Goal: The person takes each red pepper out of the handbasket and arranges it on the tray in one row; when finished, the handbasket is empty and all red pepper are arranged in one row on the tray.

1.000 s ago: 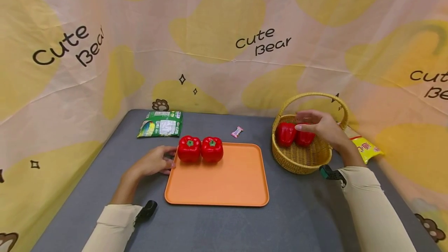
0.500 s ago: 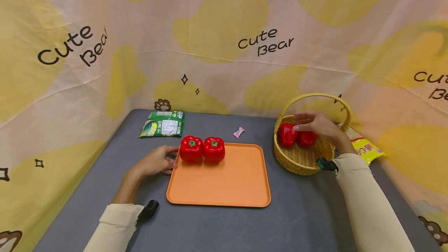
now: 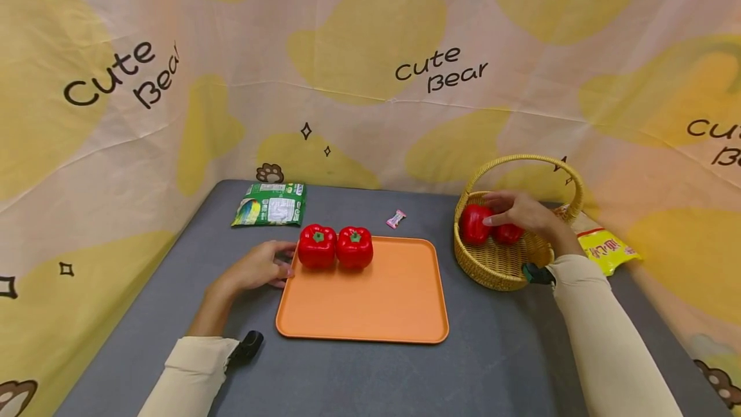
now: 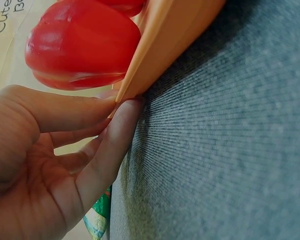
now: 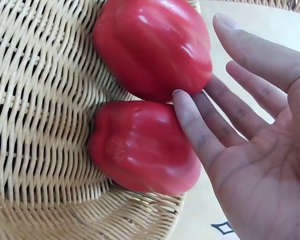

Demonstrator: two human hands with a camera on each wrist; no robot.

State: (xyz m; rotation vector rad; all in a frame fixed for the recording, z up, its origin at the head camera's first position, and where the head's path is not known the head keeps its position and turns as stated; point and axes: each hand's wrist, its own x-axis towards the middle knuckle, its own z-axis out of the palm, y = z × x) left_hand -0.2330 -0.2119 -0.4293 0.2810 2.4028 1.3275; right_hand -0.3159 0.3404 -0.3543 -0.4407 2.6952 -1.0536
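Note:
On the left, my left hand [image 3: 255, 267] pinches the left rim of an orange tray [image 3: 367, 311] between thumb and fingers. Two red bell peppers [image 3: 316, 246] with green stems sit side by side at the tray's back left. At the right stands a woven basket [image 3: 492, 277] with an arched handle, and two more red bell peppers [image 3: 476, 225] lie in it. My right hand [image 3: 525, 211] reaches over the basket, thumb apart from fingers. In the right wrist view its extended fingers [image 5: 200, 135] are at the gap between the upper pepper [image 5: 152, 47] and the lower pepper [image 5: 145, 147].
A green snack packet [image 3: 270, 204] lies at the table's back left. A small pink wrapped candy [image 3: 396, 219] is behind the tray. To the right of the basket is a yellow packet [image 3: 609, 251]. A printed cloth [image 3: 347, 37] hangs around the table.
My right hand has moved slightly left and down toward the left pepper in the basket. The left hand stays at the tray's rim. The head view has shifted a little.

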